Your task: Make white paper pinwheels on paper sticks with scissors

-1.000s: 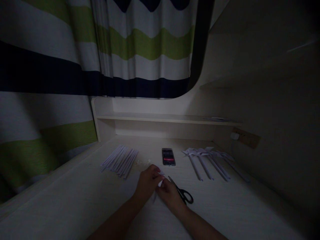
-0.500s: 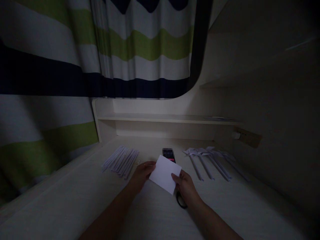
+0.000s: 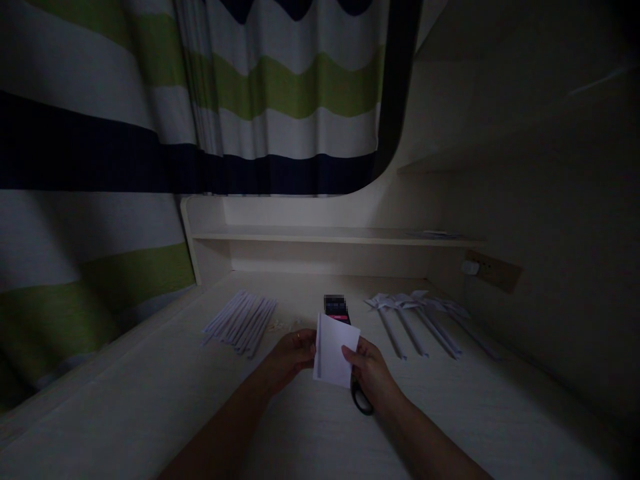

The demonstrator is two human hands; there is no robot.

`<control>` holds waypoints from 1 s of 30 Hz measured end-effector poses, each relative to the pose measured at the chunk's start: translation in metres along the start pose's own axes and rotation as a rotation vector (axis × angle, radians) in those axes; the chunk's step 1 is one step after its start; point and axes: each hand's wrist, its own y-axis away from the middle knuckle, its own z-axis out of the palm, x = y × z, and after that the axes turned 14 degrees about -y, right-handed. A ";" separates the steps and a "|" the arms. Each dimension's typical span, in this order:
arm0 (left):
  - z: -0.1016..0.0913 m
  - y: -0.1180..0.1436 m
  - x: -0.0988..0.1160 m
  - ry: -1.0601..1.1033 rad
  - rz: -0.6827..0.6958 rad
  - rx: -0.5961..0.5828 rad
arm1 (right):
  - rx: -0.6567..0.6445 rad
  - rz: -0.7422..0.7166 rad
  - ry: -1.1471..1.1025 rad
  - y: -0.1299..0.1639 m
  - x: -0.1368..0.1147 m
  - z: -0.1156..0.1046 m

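Observation:
A square of white paper (image 3: 334, 353) is held up over the desk, with a narrow bent strip along its left edge. My left hand (image 3: 291, 357) has its fingers curled closed at that left edge. On the other side, my right hand (image 3: 373, 365) pinches the sheet with the thumb on top and the fingers behind. The black handle loop of what looks like scissors (image 3: 362, 400) shows just below my right hand; the rest is hidden. Behind the paper lies a dark phone (image 3: 336, 308), partly covered by it.
Several thin white paper sticks (image 3: 240, 323) lie side by side at the left. At the right are several white paper pinwheels (image 3: 400, 303) on sticks. Small pale bits (image 3: 276, 325) lie near my left hand. A shelf (image 3: 310, 235) spans the back; a striped curtain (image 3: 300, 87) hangs above.
The paper has turned more upright and lies less slanted, and its left edge now shows a bent strip. My left hand has shifted slightly right and down, its fingers more curled.

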 end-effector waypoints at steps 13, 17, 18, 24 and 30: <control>-0.002 -0.002 0.004 -0.133 -0.080 0.217 | 0.000 0.079 -0.090 0.001 -0.003 0.005; -0.008 -0.004 0.001 -0.219 -0.089 0.345 | 0.094 0.112 -0.034 -0.002 0.000 -0.002; -0.008 -0.005 0.001 -0.233 -0.083 0.352 | 0.114 0.117 -0.019 -0.003 0.000 -0.004; -0.004 -0.003 0.006 -0.281 -0.048 0.348 | 0.136 0.095 -0.030 -0.003 0.000 -0.004; 0.000 -0.004 0.005 -0.315 0.056 0.429 | 0.104 0.073 -0.028 -0.001 -0.001 -0.001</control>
